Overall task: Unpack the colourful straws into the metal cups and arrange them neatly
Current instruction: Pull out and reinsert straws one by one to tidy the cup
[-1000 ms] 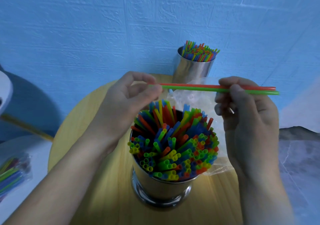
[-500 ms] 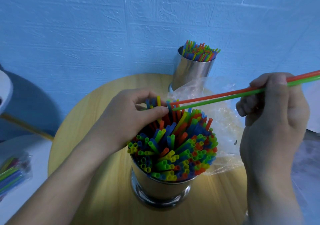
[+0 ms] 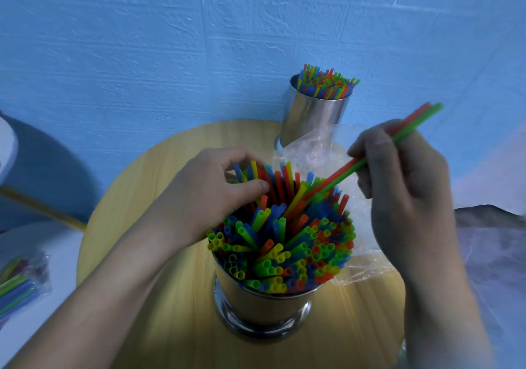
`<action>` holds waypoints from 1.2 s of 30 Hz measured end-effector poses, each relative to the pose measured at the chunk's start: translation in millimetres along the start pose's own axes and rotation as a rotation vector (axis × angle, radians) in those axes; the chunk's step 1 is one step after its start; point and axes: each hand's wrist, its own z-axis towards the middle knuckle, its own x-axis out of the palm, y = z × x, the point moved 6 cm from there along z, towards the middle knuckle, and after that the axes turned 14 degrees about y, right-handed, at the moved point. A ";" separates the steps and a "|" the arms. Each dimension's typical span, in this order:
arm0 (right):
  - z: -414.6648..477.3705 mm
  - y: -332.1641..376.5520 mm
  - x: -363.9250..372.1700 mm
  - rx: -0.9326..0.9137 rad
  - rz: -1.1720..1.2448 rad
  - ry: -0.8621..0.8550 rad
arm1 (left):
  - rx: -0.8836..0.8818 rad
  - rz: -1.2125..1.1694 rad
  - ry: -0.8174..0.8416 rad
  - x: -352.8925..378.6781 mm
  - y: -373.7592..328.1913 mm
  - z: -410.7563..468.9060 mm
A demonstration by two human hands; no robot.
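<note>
Round wooden table (image 3: 159, 254) carries two metal cups. Near cup (image 3: 264, 306) — packed with colourful straws (image 3: 284, 240). Far cup (image 3: 316, 121), also filled, stands by the wall. Clear plastic bag (image 3: 318, 152) lies between them. Left hand (image 3: 216, 192) presses fingers into the near cup's straws. Right hand (image 3: 398, 175) pinches a red straw and green straw pair (image 3: 350, 168) — lower ends entering the near cup.

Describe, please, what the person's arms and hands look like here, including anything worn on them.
Both forearms are bare as far as the frame shows, with no sleeve visible. The left hand and the right hand wear no gloves, and no ring, watch or bracelet shows on either hand or wrist. The nails that show look short and unpainted. The right hand is slightly motion-blurred.
</note>
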 end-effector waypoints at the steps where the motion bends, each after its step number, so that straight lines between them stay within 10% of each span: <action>1: 1.0 0.3 6.0 0.026 0.001 0.061 | -0.003 0.014 -0.006 -0.6 0.9 0.4; 36: -6.0 6.8 20.1 0.215 -0.012 0.346 | -0.002 0.092 0.015 2.4 -6.1 0.0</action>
